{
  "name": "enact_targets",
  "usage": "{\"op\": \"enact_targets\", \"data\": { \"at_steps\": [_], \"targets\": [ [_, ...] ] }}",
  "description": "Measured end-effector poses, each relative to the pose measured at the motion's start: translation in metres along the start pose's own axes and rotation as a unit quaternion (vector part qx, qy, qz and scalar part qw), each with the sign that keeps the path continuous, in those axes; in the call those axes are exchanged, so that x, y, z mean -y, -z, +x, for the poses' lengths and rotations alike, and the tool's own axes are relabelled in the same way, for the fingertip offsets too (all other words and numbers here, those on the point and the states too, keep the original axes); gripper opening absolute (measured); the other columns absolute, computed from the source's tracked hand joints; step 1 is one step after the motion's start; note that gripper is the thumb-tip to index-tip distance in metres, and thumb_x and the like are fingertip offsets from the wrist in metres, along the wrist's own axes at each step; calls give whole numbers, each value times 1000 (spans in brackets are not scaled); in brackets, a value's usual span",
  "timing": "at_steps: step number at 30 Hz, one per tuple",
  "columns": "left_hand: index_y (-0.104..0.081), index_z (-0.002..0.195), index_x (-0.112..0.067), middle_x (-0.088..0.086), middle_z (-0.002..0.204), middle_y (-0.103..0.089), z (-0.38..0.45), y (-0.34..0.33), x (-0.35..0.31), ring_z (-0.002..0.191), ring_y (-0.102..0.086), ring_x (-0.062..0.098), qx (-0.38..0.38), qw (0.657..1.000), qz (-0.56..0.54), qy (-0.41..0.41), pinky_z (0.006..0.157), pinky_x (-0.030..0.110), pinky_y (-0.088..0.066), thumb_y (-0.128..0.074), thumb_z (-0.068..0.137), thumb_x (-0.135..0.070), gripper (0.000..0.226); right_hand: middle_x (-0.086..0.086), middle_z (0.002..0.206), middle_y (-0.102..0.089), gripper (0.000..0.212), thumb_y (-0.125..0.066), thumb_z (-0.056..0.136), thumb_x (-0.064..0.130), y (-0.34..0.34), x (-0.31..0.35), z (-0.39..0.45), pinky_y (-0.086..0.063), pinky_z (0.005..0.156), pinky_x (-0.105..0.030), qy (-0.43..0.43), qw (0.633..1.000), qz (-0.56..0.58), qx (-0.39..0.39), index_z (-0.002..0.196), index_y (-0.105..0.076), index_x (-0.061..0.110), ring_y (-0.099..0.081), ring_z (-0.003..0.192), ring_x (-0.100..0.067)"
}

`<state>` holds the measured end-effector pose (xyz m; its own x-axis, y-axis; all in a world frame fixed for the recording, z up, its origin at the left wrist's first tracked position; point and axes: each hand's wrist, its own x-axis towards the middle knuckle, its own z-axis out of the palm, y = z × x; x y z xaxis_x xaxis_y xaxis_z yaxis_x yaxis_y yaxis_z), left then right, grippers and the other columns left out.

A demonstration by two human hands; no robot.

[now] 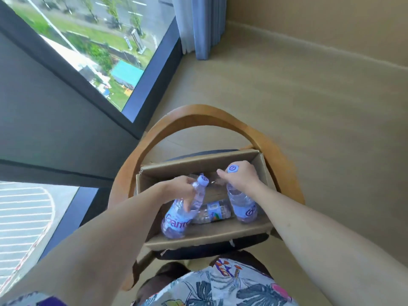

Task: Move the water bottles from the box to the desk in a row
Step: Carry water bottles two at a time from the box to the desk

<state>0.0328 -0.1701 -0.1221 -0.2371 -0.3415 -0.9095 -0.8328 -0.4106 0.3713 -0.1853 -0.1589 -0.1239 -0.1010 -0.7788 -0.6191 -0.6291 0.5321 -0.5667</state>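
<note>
left hand (184,187): wrapped round bottle (183,208) neck, 9 o'clock in box (198,238)
right hand (239,177): clamped on second bottle (241,205) neck, 3 o'clock
feel: full, heavyish, slick plastic, necks grip best

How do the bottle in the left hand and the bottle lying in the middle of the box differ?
The held bottle is tilted with its cap up, gripped by the left hand; the lying bottle rests flat in the box, untouched. The held bottle has a purple label; the lying bottle's label is lighter and multicoloured. The held bottle looks larger. Both are clear plastic.
</note>
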Motion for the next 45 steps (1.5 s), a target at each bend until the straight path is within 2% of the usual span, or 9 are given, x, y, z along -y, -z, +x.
{"op": "enact_targets", "data": {
  "at_steps": [2,6,11,16,19,22,27,37,45],
  "targets": [
    [-68,87,-9,9,86,-66,-18,15,-19,89,-62,26,-4,997,-74,-29,73,28,-49,-73,62,6,30,-13,66,-67,51,-75,83,46,10,9,-13,-53,73,-42,-14,998,53,-25,77,-68,-5,-63,68,-28],
    [-65,86,-3,18,90,-71,-47,30,-57,81,-73,29,60,968,-222,-100,73,29,-59,-55,77,7,17,-10,59,-68,49,-77,82,41,34,27,-45,-47,63,-39,-37,985,143,-92,71,-68,-7,-57,57,-19],
    [-62,83,-9,12,83,-65,-76,21,-94,68,-65,26,65,941,-292,-158,68,30,-53,-63,72,-11,11,-2,56,-69,37,-79,76,36,67,33,-102,-45,62,-29,-81,941,262,-197,50,-69,12,-56,48,-15],
    [-67,86,-14,3,72,-73,-99,-14,-131,53,-68,20,53,959,-207,-186,61,28,-52,-82,69,-52,43,-12,61,-66,21,-79,75,15,87,13,-168,-49,54,-29,-115,882,371,-267,61,-67,6,-58,47,-21],
    [-68,94,-8,4,68,-74,-108,-48,-161,50,-70,18,35,963,-158,-213,43,23,-51,-83,74,-46,45,-6,49,-61,30,-79,76,12,94,-12,-209,-44,41,-20,-143,846,405,-317,51,-63,9,-55,37,-17],
    [-68,92,-8,9,72,-73,-121,-90,-189,58,-70,25,48,961,-112,-247,53,26,-55,-82,74,-40,39,-2,42,-56,41,-79,75,11,103,-43,-254,-34,32,-13,-160,801,440,-372,38,-61,10,-47,27,-11],
    [-70,90,-8,11,72,-67,-151,-182,-236,64,-63,28,107,951,-44,-287,60,31,-55,-84,69,-33,36,-12,53,-55,21,-75,79,8,123,-98,-342,-37,34,-17,-161,732,493,-442,64,-61,3,-48,38,-21],
    [-70,89,-10,10,74,-69,-244,-465,-283,61,-64,26,259,888,126,-359,54,26,-52,-82,73,-35,31,-10,57,-65,25,-75,75,14,125,-262,-553,-52,53,-31,-212,595,499,-593,51,-67,10,-60,49,-25],
    [-62,78,-12,4,58,-52,-319,-698,-266,45,-46,19,376,838,183,-351,53,25,-43,-82,79,-25,23,-9,47,-62,22,-74,80,12,84,-388,-737,-38,35,-15,-268,493,494,-664,61,-68,2,-53,32,-16]
  ]
}}
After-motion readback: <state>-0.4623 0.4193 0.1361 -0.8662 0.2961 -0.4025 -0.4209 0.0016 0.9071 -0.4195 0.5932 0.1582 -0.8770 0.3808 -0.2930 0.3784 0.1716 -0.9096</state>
